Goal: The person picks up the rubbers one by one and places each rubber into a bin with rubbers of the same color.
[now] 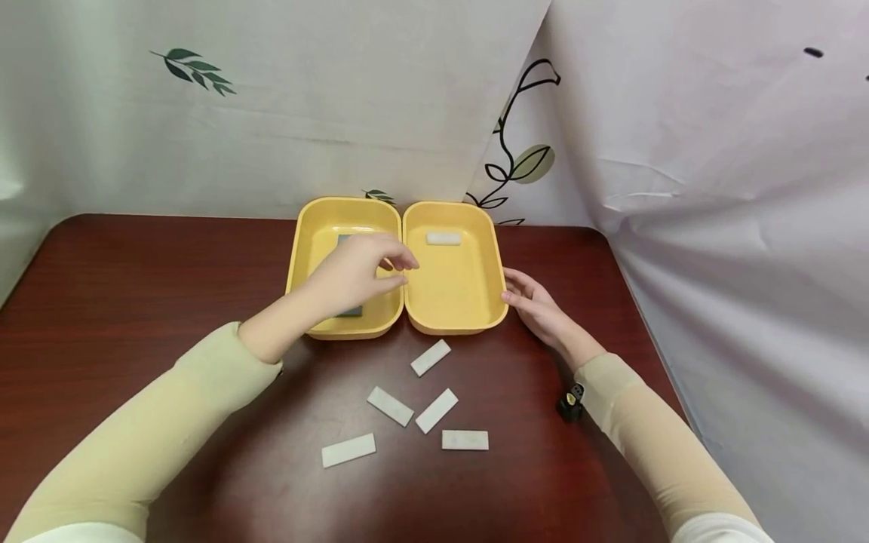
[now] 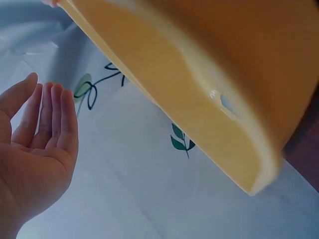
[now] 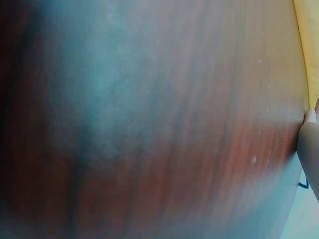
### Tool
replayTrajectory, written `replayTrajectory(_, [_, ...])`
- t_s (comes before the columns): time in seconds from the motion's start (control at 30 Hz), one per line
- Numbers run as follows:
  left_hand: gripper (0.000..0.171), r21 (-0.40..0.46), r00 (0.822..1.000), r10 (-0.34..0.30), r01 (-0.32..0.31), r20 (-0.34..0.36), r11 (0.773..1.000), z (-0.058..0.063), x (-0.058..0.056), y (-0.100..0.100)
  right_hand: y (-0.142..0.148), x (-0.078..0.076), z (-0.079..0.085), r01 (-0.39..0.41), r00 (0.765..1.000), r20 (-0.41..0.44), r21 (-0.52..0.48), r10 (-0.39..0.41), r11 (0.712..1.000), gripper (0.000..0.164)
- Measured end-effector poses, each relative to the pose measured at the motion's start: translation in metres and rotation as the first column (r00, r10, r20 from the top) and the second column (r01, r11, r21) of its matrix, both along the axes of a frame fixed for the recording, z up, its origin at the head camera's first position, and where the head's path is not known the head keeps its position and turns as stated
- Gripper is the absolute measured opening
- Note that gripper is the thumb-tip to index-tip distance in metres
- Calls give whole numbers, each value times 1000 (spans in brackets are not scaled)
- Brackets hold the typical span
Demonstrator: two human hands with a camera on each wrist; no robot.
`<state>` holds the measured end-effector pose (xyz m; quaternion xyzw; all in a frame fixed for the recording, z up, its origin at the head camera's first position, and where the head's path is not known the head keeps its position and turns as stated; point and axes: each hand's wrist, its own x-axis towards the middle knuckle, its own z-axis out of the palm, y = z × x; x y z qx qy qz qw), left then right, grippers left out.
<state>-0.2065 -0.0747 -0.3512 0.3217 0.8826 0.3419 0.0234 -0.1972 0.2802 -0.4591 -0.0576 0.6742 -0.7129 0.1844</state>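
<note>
Two yellow trays stand side by side, a left tray [image 1: 319,215] and a right tray [image 1: 453,329]. My left hand [image 1: 356,273] hovers over the left tray, fingertips near the shared edge, fingers loosely bent and holding nothing. The left wrist view shows the same hand with its palm bare. A grey-blue piece [image 1: 350,311] lies in the left tray, mostly hidden beneath this hand. One white rectangular tile [image 1: 443,239] lies at the back of the right tray. My right hand [image 1: 536,303] touches the right tray's outer side with thumb and fingertips.
Several white tiles lie scattered on the dark red wooden table [image 1: 204,452] in front of the trays, the nearest tile [image 1: 431,358] just below them. A patterned white cloth [image 1: 305,113] hangs behind the table and along its right side.
</note>
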Motion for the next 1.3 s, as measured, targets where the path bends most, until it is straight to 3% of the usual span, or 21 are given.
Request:
replayTrajectory(0.33, [19, 15, 997, -33, 34, -70, 999, -8, 43, -16, 0, -1, 0, -8, 1000, -4, 16, 8, 1000, 61])
replayTrajectory(0.6, [22, 100, 998, -54, 52, 15, 994, -20, 72, -27, 0, -2, 0, -4, 1000, -2, 19, 4, 1000, 62])
replayTrajectory(0.87, [25, 117, 993, -98, 90, 71, 989, -33, 100, -37, 0, -2, -1, 1, 1000, -9, 15, -1, 1000, 61])
replayTrajectory(1.1, [24, 111, 978, -115, 97, 175, 989, -52, 114, -47, 0, -3, -1, 1, 1000, -11, 11, -1, 1000, 61])
replayTrajectory(1.3, [23, 122, 967, -135, 110, 218, 986, -65, 123, -52, -1, -3, -2, 6, 1000, -9, -3, -6, 1000, 61])
